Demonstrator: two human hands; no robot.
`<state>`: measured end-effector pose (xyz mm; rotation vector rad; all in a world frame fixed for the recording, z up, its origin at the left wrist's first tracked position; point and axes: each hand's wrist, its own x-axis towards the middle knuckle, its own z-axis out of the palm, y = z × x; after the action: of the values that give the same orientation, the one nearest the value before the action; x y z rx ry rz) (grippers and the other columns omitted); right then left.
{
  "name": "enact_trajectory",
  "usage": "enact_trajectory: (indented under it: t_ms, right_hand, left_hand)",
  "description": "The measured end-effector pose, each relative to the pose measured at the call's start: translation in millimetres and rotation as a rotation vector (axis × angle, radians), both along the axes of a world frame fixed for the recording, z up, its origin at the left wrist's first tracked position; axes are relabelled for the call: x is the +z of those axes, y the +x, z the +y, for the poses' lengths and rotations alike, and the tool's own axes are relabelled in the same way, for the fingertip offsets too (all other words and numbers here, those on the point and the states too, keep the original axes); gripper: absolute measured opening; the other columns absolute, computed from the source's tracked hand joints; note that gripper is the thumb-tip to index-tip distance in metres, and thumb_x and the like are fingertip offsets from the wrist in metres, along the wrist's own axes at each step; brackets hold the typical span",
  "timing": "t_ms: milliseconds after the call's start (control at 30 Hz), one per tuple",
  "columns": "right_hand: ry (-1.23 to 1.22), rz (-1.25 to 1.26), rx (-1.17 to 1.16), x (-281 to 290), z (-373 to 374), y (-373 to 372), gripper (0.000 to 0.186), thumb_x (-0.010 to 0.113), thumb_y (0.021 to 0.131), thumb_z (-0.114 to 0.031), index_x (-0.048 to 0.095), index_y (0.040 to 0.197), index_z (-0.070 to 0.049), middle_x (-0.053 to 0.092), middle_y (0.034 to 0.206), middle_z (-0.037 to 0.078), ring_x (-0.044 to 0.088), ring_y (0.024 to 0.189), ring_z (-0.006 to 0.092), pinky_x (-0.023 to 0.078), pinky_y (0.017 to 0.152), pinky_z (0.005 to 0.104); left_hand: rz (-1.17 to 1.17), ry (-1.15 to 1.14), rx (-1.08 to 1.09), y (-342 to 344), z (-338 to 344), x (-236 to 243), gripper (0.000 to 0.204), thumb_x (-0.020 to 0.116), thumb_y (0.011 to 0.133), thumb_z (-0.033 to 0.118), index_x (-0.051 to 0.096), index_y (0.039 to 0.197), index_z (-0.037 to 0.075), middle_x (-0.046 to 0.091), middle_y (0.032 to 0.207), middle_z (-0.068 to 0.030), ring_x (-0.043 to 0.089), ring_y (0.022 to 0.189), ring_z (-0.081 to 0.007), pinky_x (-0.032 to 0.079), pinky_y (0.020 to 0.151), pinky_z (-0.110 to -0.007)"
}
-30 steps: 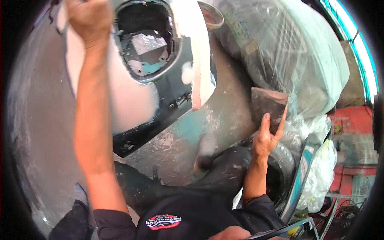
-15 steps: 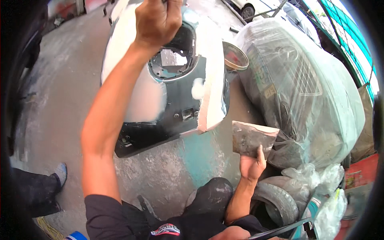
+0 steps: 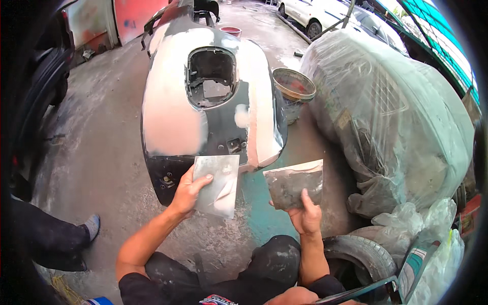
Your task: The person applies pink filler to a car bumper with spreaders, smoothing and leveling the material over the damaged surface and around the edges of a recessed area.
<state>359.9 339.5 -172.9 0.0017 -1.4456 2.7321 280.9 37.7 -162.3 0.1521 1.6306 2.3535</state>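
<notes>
My left hand (image 3: 189, 190) is closed on a thin, light grey putty spreader (image 3: 216, 175), thumb across its face; a pale pink smear lies near its lower corner. My right hand (image 3: 306, 213) grips a dark grey putty plate (image 3: 295, 185) with pale pink putty along its far edge. The two sheets are held side by side, a short gap apart. Beyond them lies a black car bumper (image 3: 223, 119) with broad pale pink and white filler patches and a rounded opening. The spreader's upper part overlaps the bumper's near edge in view.
An open bucket (image 3: 294, 86) stands right of the bumper, and a red tub (image 3: 231, 31) behind it. A plastic-wrapped car (image 3: 391, 112) fills the right side. A tire (image 3: 363, 254) lies near my right arm. Another person's foot (image 3: 93, 227) is at the left.
My left hand has come down and back from over the bumper, bringing the spreader into view beside the plate. My right hand still holds the plate, slightly further left in view.
</notes>
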Motion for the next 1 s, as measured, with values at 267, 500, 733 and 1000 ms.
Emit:
enact_trajectory:
  t_ms: [267,500,733,1000]
  right_hand:
    - [0.151,-0.092,-0.08,10,-33,20,0.054,0.051,0.101,-0.016,0.033,0.15,-0.002,0.05,0.144,0.021,0.053,0.13,0.0409,0.051,0.098,0.0657]
    - [-0.396,0.179,0.071,29,-46,13,0.1,0.042,0.088,-0.082,0.019,0.162,-0.019,0.019,0.166,0.017,0.02,0.15,0.0454,0.018,0.111,0.075]
    - [-0.375,-0.001,0.068,34,-46,-1,0.083,0.045,0.094,-0.068,0.029,0.159,-0.017,0.026,0.164,0.015,0.023,0.15,0.0428,0.017,0.113,0.0729]
    - [-0.427,-0.001,0.164,31,-51,7,0.091,0.068,0.082,-0.058,0.036,0.156,-0.015,0.029,0.162,0.019,0.023,0.149,0.0436,0.014,0.115,0.0727]
  left_hand:
    - [-0.153,0.099,0.017,12,-19,-44,0.04,0.057,0.095,0.005,0.052,0.134,0.002,0.065,0.124,-0.0108,0.066,0.108,-0.0211,0.054,0.096,-0.035]
    - [-0.058,0.206,0.064,6,-23,-29,0.036,0.058,0.096,0.007,0.056,0.131,0.002,0.068,0.12,-0.0071,0.065,0.105,-0.0155,0.051,0.095,-0.032]
    - [-0.081,0.257,0.036,13,-27,-28,0.035,0.058,0.096,0.007,0.057,0.13,0.002,0.067,0.121,-0.0075,0.064,0.107,-0.0153,0.05,0.096,-0.032]
    - [-0.042,0.229,0.048,16,-32,-17,0.036,0.058,0.097,0.009,0.056,0.132,0.002,0.066,0.122,-0.0081,0.063,0.11,-0.0157,0.048,0.098,-0.032]
